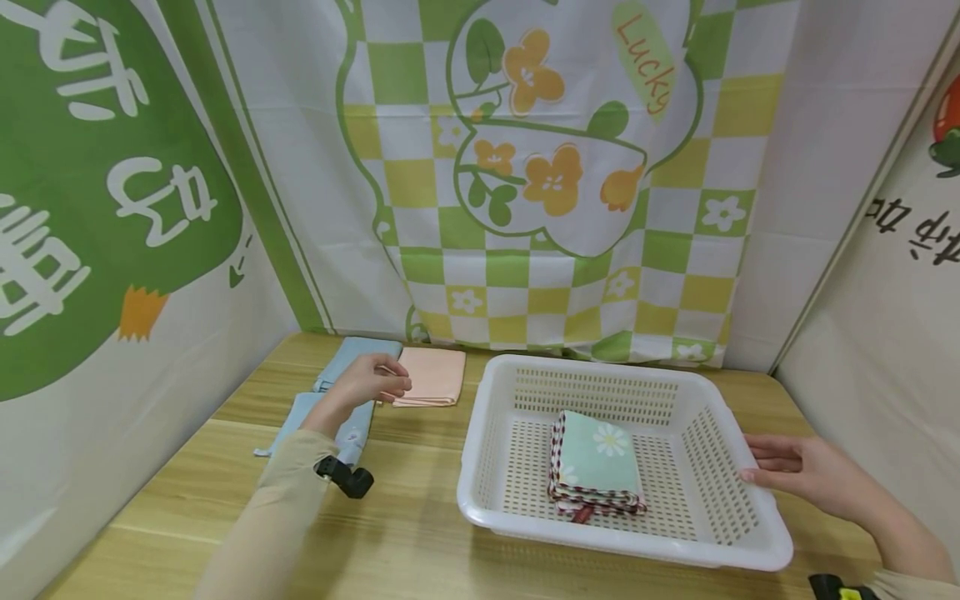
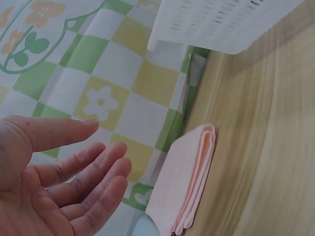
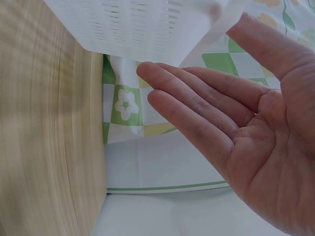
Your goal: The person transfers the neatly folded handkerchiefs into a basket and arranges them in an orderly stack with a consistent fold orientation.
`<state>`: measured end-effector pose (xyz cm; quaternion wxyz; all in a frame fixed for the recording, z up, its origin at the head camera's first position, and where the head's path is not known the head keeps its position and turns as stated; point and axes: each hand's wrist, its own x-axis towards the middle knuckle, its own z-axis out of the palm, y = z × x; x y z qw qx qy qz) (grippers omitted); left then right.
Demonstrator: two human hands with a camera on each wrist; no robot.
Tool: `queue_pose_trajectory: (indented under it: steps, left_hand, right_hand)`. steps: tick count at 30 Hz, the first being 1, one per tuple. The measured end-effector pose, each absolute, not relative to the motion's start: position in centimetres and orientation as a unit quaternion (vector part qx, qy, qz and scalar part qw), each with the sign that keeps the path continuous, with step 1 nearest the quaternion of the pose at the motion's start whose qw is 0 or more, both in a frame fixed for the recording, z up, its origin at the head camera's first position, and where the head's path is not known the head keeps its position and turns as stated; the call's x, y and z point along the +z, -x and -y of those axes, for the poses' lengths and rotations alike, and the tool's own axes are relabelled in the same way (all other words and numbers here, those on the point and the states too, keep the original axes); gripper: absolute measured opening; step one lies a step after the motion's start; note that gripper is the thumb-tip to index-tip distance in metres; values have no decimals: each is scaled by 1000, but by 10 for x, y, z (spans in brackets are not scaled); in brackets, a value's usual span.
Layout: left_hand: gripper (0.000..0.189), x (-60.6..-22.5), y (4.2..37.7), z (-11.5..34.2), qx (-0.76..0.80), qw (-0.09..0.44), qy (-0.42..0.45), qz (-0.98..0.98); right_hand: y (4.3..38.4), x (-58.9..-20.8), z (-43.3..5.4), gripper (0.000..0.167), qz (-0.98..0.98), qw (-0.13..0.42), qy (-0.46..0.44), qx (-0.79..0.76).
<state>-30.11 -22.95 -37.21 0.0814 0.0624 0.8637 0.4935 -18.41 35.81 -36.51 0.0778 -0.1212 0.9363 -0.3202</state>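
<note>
My left hand (image 1: pixel 367 379) hovers above the folded cloths at the left of the table, holding nothing. Its fingers are loosely bent in the left wrist view, apart from the folded pink cloth (image 2: pixel 182 182). Two folded blue cloths, a far one (image 1: pixel 356 357) and a near one (image 1: pixel 302 412), lie by that hand and are partly hidden by it. The right hand (image 1: pixel 813 475) is at the right side of a white plastic basket (image 1: pixel 630 546), its thumb at the rim and its fingers straight in the right wrist view. Inside the basket sits a folded mint-green cloth (image 1: pixel 600 458) with daisies and a checkered edge.
The wooden table (image 1: pixel 405 525) meets a checkered green, yellow and white curtain (image 1: pixel 547 292) at the back. Printed fabric walls stand at the left (image 1: pixel 262 342) and right (image 1: pixel 885 358). The basket fills much of the table's right half.
</note>
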Motion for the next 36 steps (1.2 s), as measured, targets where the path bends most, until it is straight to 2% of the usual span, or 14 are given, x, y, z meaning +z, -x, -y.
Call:
queue_pose_trajectory:
  steps: [36]
  left_hand:
    - [39,-393,292,279,483,63,-12,-873]
  right_hand:
    - [184,-367,-358,63,-939,71,117,-316]
